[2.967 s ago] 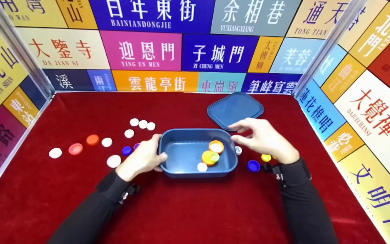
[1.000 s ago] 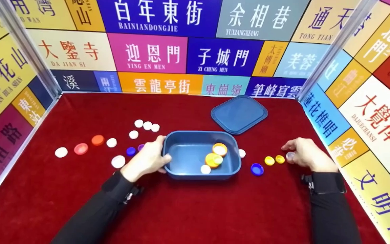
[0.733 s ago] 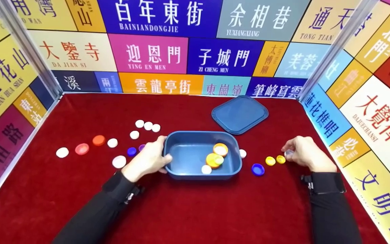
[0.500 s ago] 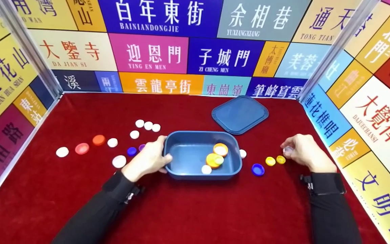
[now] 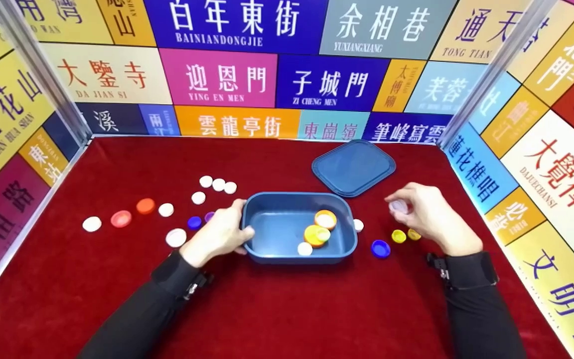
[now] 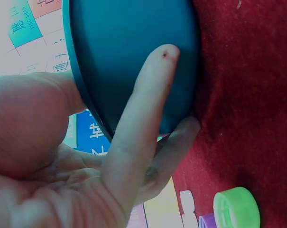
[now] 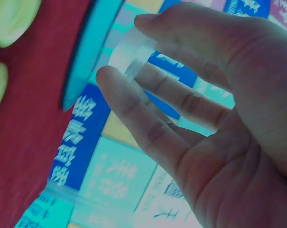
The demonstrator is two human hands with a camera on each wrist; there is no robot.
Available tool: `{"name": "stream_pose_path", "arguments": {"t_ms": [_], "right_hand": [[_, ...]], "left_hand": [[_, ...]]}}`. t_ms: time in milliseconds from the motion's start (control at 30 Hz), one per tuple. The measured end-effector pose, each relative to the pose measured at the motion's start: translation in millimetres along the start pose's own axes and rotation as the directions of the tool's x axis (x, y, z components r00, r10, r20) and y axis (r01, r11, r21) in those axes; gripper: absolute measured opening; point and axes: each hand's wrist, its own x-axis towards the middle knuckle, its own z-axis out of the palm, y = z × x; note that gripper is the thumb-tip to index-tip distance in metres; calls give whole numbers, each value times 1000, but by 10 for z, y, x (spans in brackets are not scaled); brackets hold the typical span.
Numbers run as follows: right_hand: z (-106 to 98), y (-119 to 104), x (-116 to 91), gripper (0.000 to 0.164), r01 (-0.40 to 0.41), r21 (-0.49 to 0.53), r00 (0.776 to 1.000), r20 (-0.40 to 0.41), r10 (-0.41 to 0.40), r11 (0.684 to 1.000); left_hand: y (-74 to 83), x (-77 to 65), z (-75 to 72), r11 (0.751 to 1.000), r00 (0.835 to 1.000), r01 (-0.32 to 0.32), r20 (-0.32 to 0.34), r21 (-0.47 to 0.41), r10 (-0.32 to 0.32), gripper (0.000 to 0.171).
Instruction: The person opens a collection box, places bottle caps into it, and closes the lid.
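In the head view, my left hand (image 5: 219,230) grips the left end of a blue lunch box (image 5: 272,257), thumb over the rim. The left wrist view shows fingers (image 6: 145,104) along the box's outer wall. Orange caps (image 5: 313,236), a white cap (image 5: 305,249) and a pale green cap (image 5: 323,235) lie inside the box. My right hand (image 5: 429,214) pinches a translucent whitish bottle cap (image 5: 398,206) between thumb and fingertips, raised to the right of the box. Below this hand lie two yellow caps (image 5: 398,236) and a blue cap (image 5: 380,249).
The blue lid (image 5: 354,168) lies behind the box on the red cloth (image 5: 287,309). Several white caps (image 5: 199,198), red caps (image 5: 121,218) and a dark blue cap (image 5: 194,223) are spread to the left. A white cap (image 5: 358,225) sits against the box's right side. Printed walls (image 5: 222,75) enclose the table.
My right hand first moved from the box to the far right, took hold of the translucent cap, then lifted it and moved back leftward. My left hand keeps its grip on the box.
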Motion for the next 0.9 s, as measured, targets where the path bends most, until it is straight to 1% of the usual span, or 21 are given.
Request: {"name": "stream_pose_path", "arguments": {"t_ms": [133,267,333,467,600,733,900], "right_hand": [[7,-228,105,24,58,15,998,-1,-58,998],[40,-457,224,24,133,28,991,8,-133,991],[72,-572,288,24,165,38,986,17,-166,985],[180,-808,411,26,202,86,977,47,-207,976],[315,-1074,510,30,229,125,965,101,-242,965],[464,-1339,567,35,230,141,949,188,-254,963],[665,-1609,604,36,270,131,916,269,-296,954]], "left_hand": [[10,0,-2,1000,1000,5,-1,3,-5,67],[12,-6,-5,1000,1000,5,0,5,-5,67],[9,-9,-2,1000,1000,2,1,7,-2,66],[13,-7,-5,1000,1000,2,4,5,-2,67],[16,-4,-9,1000,1000,2,8,-11,-2,67],[7,-3,-8,1000,1000,2,11,-20,-2,67],[7,-6,-16,1000,1000,8,15,-8,-8,68]]}}
